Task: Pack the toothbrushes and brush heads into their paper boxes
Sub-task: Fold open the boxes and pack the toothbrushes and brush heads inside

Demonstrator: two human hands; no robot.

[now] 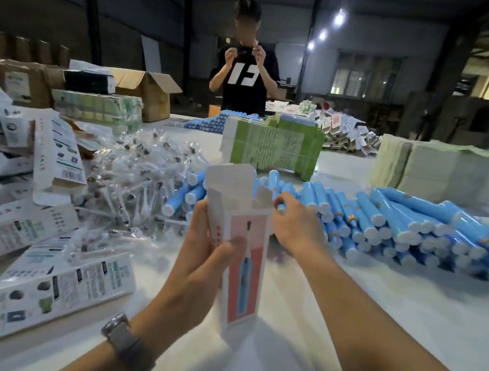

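Left hand (205,255) at centre, fingers and thumb curled in a grip, forearm entering from 7 o'clock, grey band on wrist. Right hand (294,220) at 1 o'clock of it, fingers curled, pinching; bare forearm from 4 o'clock.

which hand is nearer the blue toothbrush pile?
Right. The right hand reaches into the blue toothbrush pile, fingers on one handle; the left hand holds the box, just short of it.
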